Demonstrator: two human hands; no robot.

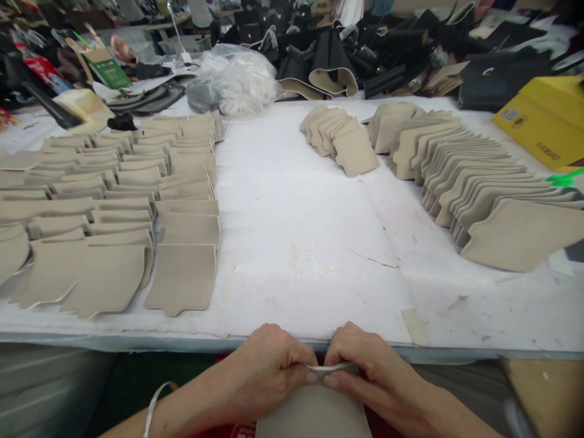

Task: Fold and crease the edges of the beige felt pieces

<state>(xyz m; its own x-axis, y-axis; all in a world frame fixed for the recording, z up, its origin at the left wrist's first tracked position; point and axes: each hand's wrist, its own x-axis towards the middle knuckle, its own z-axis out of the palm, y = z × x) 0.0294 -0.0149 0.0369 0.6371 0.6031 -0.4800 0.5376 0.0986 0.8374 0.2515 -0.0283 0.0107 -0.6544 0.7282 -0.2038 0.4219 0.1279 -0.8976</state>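
Observation:
A beige leather-like panel (pixel 317 410) hangs below the front edge of the table, its upper edge pinched in both hands. My left hand (pixel 278 365) grips that edge between thumb and curled fingers. Close beside it, my right hand (pixel 360 368) pinches the same edge, thumb on the near side. The edge looks folded or doubled at the fingers. The panel's lower part runs out of view. Rows of similar beige panels (pixel 182 274) overlap on the left of the table, and a long fanned row of panels (pixel 515 234) lies on the right.
A smaller fan of beige pieces (pixel 356 152) lies at the back middle of the white table (pixel 283 243). Behind are a clear plastic bag bundle (pixel 241 79), a heap of black bags (pixel 333 61) and a yellow box (pixel 542 121). A green object (pixel 566 178) shows at the right edge.

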